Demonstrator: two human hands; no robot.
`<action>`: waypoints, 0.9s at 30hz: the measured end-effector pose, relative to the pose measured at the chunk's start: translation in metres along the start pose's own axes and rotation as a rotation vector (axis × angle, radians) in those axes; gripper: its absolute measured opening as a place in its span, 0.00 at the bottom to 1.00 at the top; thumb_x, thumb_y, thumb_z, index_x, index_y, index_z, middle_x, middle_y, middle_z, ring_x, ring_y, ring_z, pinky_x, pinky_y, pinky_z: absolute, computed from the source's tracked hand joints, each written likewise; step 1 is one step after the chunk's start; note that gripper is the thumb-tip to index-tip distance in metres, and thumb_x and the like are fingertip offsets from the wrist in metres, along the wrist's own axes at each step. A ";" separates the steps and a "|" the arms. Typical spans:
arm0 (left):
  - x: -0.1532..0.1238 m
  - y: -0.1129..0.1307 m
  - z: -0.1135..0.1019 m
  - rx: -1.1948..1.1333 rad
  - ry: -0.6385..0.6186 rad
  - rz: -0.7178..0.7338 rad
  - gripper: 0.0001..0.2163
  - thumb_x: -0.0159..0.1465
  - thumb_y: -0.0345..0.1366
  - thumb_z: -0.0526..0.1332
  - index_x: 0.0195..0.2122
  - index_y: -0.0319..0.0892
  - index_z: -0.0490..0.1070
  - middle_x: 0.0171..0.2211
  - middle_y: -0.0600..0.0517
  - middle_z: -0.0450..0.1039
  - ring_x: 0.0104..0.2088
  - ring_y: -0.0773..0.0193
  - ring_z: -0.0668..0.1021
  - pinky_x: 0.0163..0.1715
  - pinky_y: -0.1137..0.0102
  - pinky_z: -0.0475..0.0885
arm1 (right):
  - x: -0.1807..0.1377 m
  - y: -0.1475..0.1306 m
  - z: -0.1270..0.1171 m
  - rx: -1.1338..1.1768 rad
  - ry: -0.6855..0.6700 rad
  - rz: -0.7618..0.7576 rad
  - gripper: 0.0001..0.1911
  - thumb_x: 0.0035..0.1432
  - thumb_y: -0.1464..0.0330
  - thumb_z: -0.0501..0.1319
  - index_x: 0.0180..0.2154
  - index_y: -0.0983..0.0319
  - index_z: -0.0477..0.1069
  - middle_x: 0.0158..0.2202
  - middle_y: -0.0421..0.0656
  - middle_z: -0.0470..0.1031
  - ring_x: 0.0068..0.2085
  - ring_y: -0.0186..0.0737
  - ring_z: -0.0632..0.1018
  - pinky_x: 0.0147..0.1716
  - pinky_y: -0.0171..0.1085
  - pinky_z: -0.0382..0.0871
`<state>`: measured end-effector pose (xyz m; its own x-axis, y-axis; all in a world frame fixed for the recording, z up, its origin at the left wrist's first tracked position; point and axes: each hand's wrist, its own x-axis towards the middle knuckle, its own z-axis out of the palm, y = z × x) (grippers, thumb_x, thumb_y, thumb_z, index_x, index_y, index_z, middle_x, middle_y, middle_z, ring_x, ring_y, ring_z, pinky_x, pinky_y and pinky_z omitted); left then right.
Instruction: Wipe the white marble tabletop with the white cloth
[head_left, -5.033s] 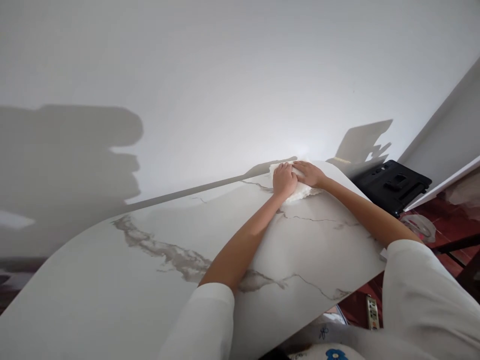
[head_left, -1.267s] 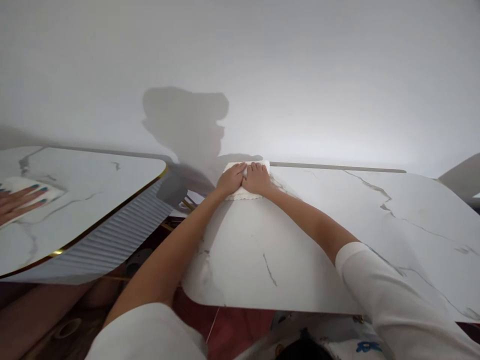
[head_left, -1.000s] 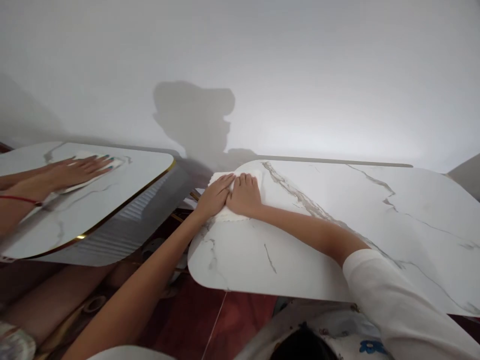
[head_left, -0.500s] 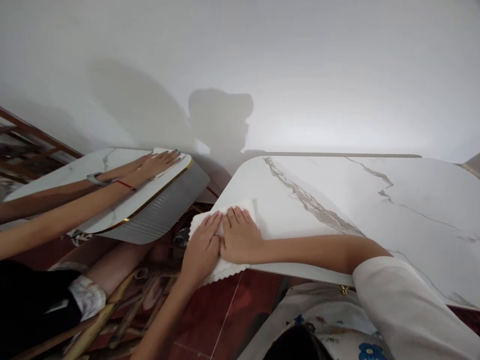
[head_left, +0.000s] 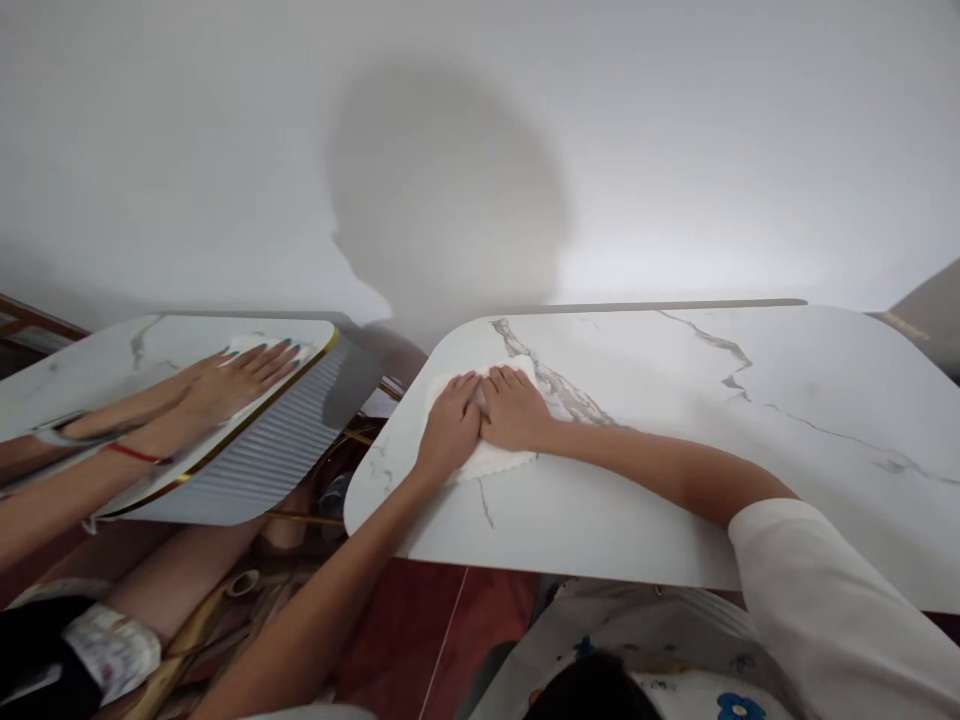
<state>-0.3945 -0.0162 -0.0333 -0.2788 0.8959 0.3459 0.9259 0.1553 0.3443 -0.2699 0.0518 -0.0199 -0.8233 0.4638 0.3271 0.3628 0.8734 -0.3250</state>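
My left hand (head_left: 450, 428) and my right hand (head_left: 513, 410) lie side by side, fingers flat, pressing a white cloth (head_left: 491, 458) onto a white marble-patterned tabletop (head_left: 675, 440). The cloth sits near the table's left rounded corner, partly covered by both hands, with its scalloped edge showing below them. Both forearms reach forward from white sleeves.
To the left, another person's hands (head_left: 232, 375) press a cloth on a second marble tabletop with a gold rim (head_left: 247, 425). Red floor (head_left: 420, 640) shows in the gap between the tables. A plain white wall (head_left: 480, 150) stands behind.
My hands and the cloth have slid from the table's near left edge back onto its surface, away from me. The other person's hands have also shifted on their table.
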 end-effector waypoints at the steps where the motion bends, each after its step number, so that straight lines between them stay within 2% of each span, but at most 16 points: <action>1: 0.013 -0.002 0.004 0.003 -0.001 -0.006 0.26 0.58 0.30 0.44 0.57 0.41 0.64 0.59 0.51 0.65 0.62 0.58 0.62 0.64 0.58 0.55 | 0.010 0.009 0.000 -0.012 0.009 0.004 0.27 0.61 0.67 0.52 0.57 0.79 0.60 0.60 0.62 0.60 0.61 0.54 0.59 0.61 0.49 0.47; 5: 0.061 -0.014 0.017 0.015 -0.013 0.021 0.25 0.59 0.30 0.43 0.56 0.36 0.66 0.60 0.47 0.64 0.62 0.58 0.62 0.64 0.61 0.54 | 0.046 0.040 0.004 -0.058 0.021 0.020 0.25 0.62 0.66 0.52 0.56 0.76 0.61 0.59 0.59 0.63 0.60 0.52 0.60 0.60 0.46 0.48; 10: 0.113 -0.030 0.033 0.046 0.000 0.079 0.24 0.59 0.29 0.43 0.54 0.38 0.66 0.58 0.48 0.65 0.60 0.59 0.64 0.62 0.62 0.56 | 0.088 0.071 0.012 -0.105 0.039 0.050 0.25 0.63 0.66 0.52 0.56 0.77 0.62 0.59 0.58 0.63 0.60 0.52 0.60 0.60 0.44 0.48; 16: 0.163 -0.023 0.053 0.120 0.024 0.041 0.21 0.62 0.29 0.43 0.51 0.35 0.67 0.56 0.42 0.67 0.58 0.55 0.66 0.61 0.60 0.58 | 0.124 0.112 0.006 -0.134 -0.003 0.040 0.23 0.62 0.68 0.52 0.56 0.75 0.63 0.57 0.56 0.66 0.58 0.50 0.64 0.57 0.43 0.52; 21: 0.182 -0.003 0.065 0.107 0.015 0.090 0.19 0.63 0.30 0.44 0.48 0.37 0.70 0.50 0.42 0.72 0.53 0.54 0.71 0.55 0.59 0.64 | 0.120 0.137 -0.003 -0.175 0.001 0.112 0.19 0.62 0.70 0.51 0.51 0.72 0.67 0.51 0.54 0.72 0.52 0.50 0.69 0.53 0.43 0.57; 27: 0.180 0.017 0.073 0.025 -0.018 0.226 0.20 0.63 0.30 0.44 0.52 0.34 0.68 0.55 0.42 0.69 0.56 0.57 0.68 0.58 0.61 0.61 | 0.091 0.140 -0.009 -0.226 0.085 0.230 0.22 0.62 0.69 0.50 0.54 0.75 0.65 0.56 0.58 0.67 0.58 0.53 0.64 0.58 0.45 0.51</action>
<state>-0.4104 0.1778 -0.0291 -0.0595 0.9166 0.3955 0.9705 -0.0396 0.2379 -0.2898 0.2176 -0.0273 -0.6730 0.6548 0.3439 0.6304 0.7510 -0.1964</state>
